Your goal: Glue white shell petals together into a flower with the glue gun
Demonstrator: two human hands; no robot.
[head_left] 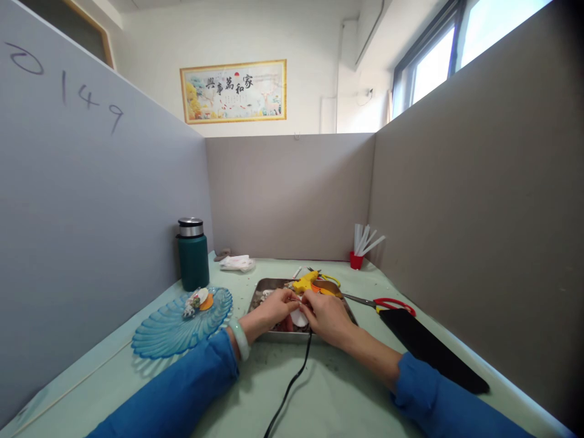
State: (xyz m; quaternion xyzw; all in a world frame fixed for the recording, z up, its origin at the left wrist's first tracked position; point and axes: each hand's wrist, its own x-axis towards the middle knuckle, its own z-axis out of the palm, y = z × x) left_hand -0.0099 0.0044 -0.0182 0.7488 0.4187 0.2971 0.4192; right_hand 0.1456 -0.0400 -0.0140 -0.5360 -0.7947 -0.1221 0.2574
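My left hand (277, 307) and my right hand (326, 316) meet over a metal tray (260, 286), fingertips almost touching. Both are closed in a pinch around something too small to make out. Just below the fingers a white, rounded, flat piece (300, 319) lies in the tray among small bits, partly hidden by my hands. Behind my fingers rests a yellow glue gun (306, 281), with orange and brown pieces (327, 288) beside it. A black cord (292, 383) runs from the tray toward me.
Left stand a blue glass plate (159, 331) bearing shell-like pieces and a green bottle (193, 261). Scissors with red handles (396, 304) and a long black flat piece (433, 350) lie right. At the back are a white packet (237, 263) and a red cup (356, 261) of white sticks.
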